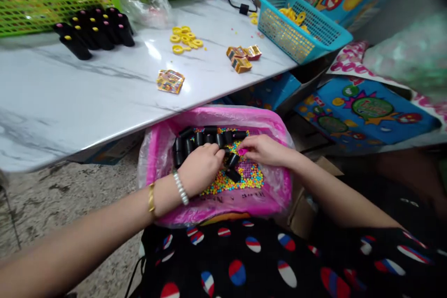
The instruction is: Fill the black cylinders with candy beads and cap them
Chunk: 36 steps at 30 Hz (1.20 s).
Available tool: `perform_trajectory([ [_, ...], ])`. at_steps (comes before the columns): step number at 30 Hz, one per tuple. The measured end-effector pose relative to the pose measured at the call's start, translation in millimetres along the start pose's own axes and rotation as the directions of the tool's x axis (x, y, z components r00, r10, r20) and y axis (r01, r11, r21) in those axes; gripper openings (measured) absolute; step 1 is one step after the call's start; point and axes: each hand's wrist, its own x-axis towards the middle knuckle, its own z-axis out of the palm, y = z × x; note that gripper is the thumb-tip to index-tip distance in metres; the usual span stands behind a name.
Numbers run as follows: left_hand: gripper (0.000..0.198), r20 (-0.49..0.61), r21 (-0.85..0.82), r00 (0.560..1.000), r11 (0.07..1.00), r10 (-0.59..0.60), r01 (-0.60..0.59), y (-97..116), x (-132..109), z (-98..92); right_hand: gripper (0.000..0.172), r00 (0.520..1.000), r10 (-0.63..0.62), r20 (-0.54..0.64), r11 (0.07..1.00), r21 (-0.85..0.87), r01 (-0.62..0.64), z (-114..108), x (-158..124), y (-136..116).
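Observation:
A pink tray [223, 207] lined with a clear plastic bag sits on my lap, holding a layer of tiny multicoloured candy beads [247, 177]. Several black cylindrical tubes [199, 138] lie in a row on the beads. My left hand [200, 170] is closed over the tubes, seemingly gripping one black tube, though my fingers hide it. My right hand [265, 150] pinches a small pink cap [242, 151] between its fingertips, just beside another black tube [233, 160].
A white marble table [87, 98] stands ahead, bearing upright black tubes with pink and yellow tops [94, 32], yellow rings [185, 39], and small printed packets [240, 58]. Green baskets [49, 0] and a blue basket [300, 25] stand behind. Printed cartons [363, 111] stand to the right.

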Motion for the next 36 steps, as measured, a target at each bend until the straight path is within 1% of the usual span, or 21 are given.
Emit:
perform_trajectory([
  [2, 0.021, 0.006, 0.026, 0.999, 0.999, 0.031, -0.031, 13.1, 21.8, 6.1, 0.020, 0.997, -0.064, -0.033, 0.994, -0.096, 0.060, 1.0, -9.2, 4.7],
  [3, 0.023, 0.006, 0.029, 0.999, 0.999, 0.037, -0.037, 20.1, 29.3, 10.6, 0.021, 0.996, -0.082, -0.044, 0.984, -0.161, 0.074, 1.2, -14.2, 6.9],
  [4, 0.027, 0.009, 0.027, 0.999, 0.999, 0.038, -0.038, 26.8, 34.7, 15.7, 0.021, 0.995, -0.076, -0.059, 0.973, -0.225, 0.060, 1.4, -19.3, 8.8],
  [7, 0.034, 0.020, 0.010, 1.000, 1.000, 0.017, -0.017, 43.7, 41.3, 31.3, 0.022, 0.998, 0.000, -0.060, 0.937, -0.350, -0.021, 2.5, -34.5, 12.0],
  [9, 0.033, 0.034, -0.009, 0.999, 1.000, 0.010, -0.010, 52.4, 43.7, 39.3, 0.020, 0.998, 0.038, -0.048, 0.916, -0.398, -0.054, 3.5, -41.6, 11.3],
  [13, 0.023, 0.073, -0.045, 0.996, 0.998, 0.051, -0.048, 65.5, 52.4, 47.1, 0.011, 0.999, 0.036, 0.001, 0.904, -0.427, -0.032, 3.9, -42.4, 7.2],
  [15, 0.019, 0.098, -0.054, 0.994, 0.997, 0.053, -0.048, 65.7, 53.5, 47.0, 0.010, 1.000, 0.013, -0.003, 0.891, -0.454, -0.013, 2.1, -37.9, 5.3],
  [17, 0.018, 0.119, -0.060, 0.992, 0.998, 0.030, -0.023, 58.9, 47.3, 44.0, 0.012, 1.000, -0.011, -0.011, 0.875, -0.483, 0.004, -0.9, -32.7, 3.0],
  [20, 0.016, 0.119, -0.078, 0.992, 0.996, -0.035, 0.045, 41.2, 24.9, 35.9, 0.017, 0.998, -0.055, 0.027, 0.865, -0.498, 0.062, -5.3, -24.4, -2.6],
  [22, 0.027, 0.104, -0.092, 0.991, 0.991, -0.084, 0.093, 31.2, 6.3, 30.7, 0.019, 0.993, -0.096, 0.065, 0.850, -0.514, 0.115, -5.3, -17.4, -8.2],
  [24, 0.039, 0.043, -0.152, 0.990, 0.978, -0.137, 0.142, 26.2, -10.6, 27.1, 0.020, 0.985, -0.139, 0.098, 0.824, -0.540, 0.170, -0.7, -9.0, -15.3],
  [25, 0.042, -0.004, -0.201, 0.986, 0.966, -0.164, 0.160, 25.6, -17.9, 25.7, 0.021, 0.981, -0.158, 0.113, 0.810, -0.554, 0.194, 4.0, -4.9, -19.4],
  [27, 0.040, -0.119, -0.308, 0.969, 0.936, -0.219, 0.173, 26.5, -30.3, 22.7, 0.021, 0.965, -0.204, 0.166, 0.782, -0.566, 0.262, 17.7, 1.4, -28.3],
  [28, 0.036, -0.170, -0.345, 0.954, 0.922, -0.245, 0.175, 27.3, -35.7, 20.9, 0.021, 0.949, -0.237, 0.208, 0.774, -0.549, 0.314, 26.3, 3.1, -32.9],
  [30, 0.030, -0.246, -0.375, 0.922, 0.907, -0.299, 0.193, 28.5, -45.4, 16.7, 0.020, 0.902, -0.310, 0.300, 0.772, -0.475, 0.423, 44.5, 3.8, -40.9],
  [31, 0.029, -0.269, -0.389, 0.907, 0.898, -0.323, 0.205, 28.9, -49.9, 14.6, 0.020, 0.876, -0.344, 0.338, 0.768, -0.436, 0.470, 52.7, 3.3, -43.8],
  [32, 0.029, -0.278, -0.408, 0.898, 0.888, -0.342, 0.212, 29.1, -54.1, 12.8, 0.020, 0.861, -0.364, 0.355, 0.771, -0.404, 0.492, 59.5, 3.0, -45.7],
  [33, 0.030, -0.275, -0.435, 0.893, 0.874, -0.356, 0.215, 29.3, -57.9, 11.4, 0.019, 0.864, -0.367, 0.344, 0.790, -0.376, 0.485, 64.6, 3.0, -46.7],
  [34, 0.030, -0.266, -0.470, 0.891, 0.857, -0.367, 0.212, 29.7, -61.3, 10.4, 0.018, 0.878, -0.361, 0.314, 0.822, -0.338, 0.458, 67.9, 3.6, -46.8],
  [35, 0.030, -0.257, -0.514, 0.889, 0.832, -0.379, 0.207, 30.2, -64.3, 9.8, 0.016, 0.895, -0.349, 0.276, 0.864, -0.274, 0.422, 69.5, 4.7, -46.1],
  [36, 0.030, -0.247, -0.570, 0.883, 0.797, -0.398, 0.200, 30.8, -66.7, 9.6, 0.014, 0.912, -0.333, 0.240, 0.909, -0.174, 0.378, 69.8, 6.1, -44.9],
])
